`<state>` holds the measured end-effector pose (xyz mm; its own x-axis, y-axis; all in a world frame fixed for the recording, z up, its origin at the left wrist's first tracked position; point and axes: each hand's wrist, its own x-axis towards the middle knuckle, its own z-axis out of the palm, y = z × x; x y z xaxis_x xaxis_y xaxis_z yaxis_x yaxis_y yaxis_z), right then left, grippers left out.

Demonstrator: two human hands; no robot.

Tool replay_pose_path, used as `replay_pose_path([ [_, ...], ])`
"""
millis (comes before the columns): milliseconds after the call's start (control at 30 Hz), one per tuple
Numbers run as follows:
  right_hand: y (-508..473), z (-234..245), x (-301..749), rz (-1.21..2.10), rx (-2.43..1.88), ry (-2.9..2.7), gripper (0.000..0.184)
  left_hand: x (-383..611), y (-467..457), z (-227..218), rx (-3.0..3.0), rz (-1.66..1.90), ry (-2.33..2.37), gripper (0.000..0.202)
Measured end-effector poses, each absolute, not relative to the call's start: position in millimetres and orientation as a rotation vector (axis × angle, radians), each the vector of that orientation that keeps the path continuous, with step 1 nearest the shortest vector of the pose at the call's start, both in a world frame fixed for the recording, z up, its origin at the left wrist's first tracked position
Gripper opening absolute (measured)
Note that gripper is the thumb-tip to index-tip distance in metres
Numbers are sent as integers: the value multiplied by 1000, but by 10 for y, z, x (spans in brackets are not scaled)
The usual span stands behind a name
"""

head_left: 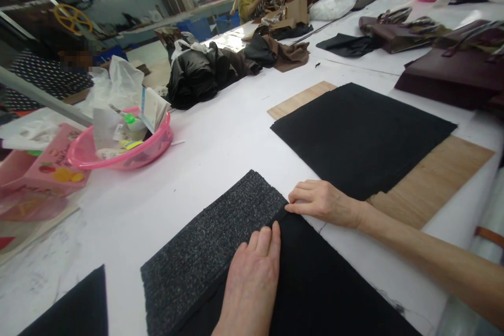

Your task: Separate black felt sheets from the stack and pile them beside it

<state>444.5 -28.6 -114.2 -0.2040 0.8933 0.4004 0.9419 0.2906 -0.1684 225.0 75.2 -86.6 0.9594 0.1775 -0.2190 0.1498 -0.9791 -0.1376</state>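
A black fabric panel (315, 283) lies on the white table, its far edge folded into a narrow strip along a speckled dark grey textile piece (208, 241). My left hand (252, 278) rests palm down on this folded edge, fingers stretched forward and pressing on it. At the right end of the fold, my right hand (321, 202) is closed, with fingertips pinching the corner of the black fabric. Beyond my right hand, a stack of black fabric pieces (362, 136) sits on a wooden board (441, 184).
A pink basin (118, 160) of small items stands at left, beside a pink printed box (55, 168). Another black piece (74, 304) lies front left. Dark bags (452, 73) and a black bundle (200, 73) are farther back. People sit at left and stand at the far end.
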Motion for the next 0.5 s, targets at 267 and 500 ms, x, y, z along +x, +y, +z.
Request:
replay_pose_path([
  [267,-285,-1141,4437,-207,-1644,-2200,22,2292,773,-850,-2992,356,-211,65],
  [500,-300,-1181,4422,-254,-1655,-2242,21,2381,717,-890,-2926,244,-178,64],
])
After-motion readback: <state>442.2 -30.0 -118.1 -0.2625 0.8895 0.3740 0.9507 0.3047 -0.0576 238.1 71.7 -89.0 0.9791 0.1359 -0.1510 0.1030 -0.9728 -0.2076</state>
